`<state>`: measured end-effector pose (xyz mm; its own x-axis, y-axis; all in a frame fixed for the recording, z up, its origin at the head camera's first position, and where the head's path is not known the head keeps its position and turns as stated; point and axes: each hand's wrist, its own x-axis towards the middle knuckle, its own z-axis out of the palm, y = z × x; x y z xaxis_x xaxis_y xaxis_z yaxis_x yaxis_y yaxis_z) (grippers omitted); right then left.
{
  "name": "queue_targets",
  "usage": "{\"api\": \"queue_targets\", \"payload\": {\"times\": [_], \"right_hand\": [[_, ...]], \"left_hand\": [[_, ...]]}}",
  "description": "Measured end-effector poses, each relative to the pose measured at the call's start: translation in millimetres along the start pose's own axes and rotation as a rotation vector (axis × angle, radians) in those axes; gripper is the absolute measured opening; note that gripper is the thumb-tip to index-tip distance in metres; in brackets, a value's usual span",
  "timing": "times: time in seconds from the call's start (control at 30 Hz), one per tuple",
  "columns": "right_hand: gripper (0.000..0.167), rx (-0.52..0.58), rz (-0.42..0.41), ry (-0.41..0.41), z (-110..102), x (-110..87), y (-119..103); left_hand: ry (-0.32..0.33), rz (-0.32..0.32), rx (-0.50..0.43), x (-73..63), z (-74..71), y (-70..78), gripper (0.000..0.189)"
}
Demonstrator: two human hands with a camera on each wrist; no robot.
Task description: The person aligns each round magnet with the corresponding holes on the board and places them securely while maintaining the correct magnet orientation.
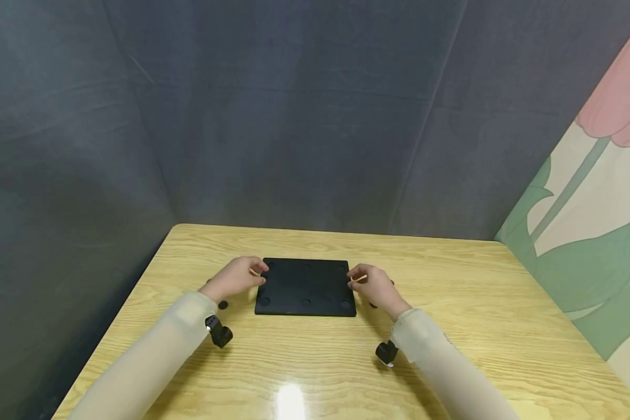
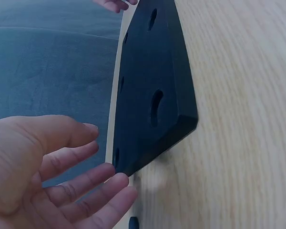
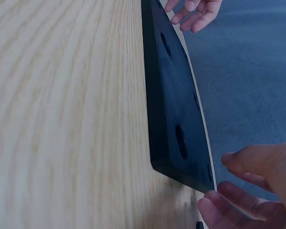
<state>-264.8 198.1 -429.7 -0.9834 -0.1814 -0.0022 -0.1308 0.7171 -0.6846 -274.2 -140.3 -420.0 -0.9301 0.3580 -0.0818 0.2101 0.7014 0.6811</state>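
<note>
1. Black board lies on the worktop, toward its far side.
2. Left hand, fingers loosely apart, grips nothing at the board's left edge.
3. Right hand, similarly relaxed, grips nothing at the right edge; touch unclear.

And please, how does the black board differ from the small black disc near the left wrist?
Size: the board is much larger than the disc. Shape: the board is rectangular, the disc looks round. Surface: the board shows rounded recesses; the disc shows none clearly. Both are black.
</note>
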Motion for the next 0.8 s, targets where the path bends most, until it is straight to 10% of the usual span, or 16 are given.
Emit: {"api": "queue_targets", "payload": {"times": [0.8], "right_hand": [[0.02, 0.05, 0.065, -0.01, 8.2, 4.1, 4.6]], "left_hand": [[-0.014, -0.126, -0.147, 4.1, 11.6, -4.3, 0.027]]}}
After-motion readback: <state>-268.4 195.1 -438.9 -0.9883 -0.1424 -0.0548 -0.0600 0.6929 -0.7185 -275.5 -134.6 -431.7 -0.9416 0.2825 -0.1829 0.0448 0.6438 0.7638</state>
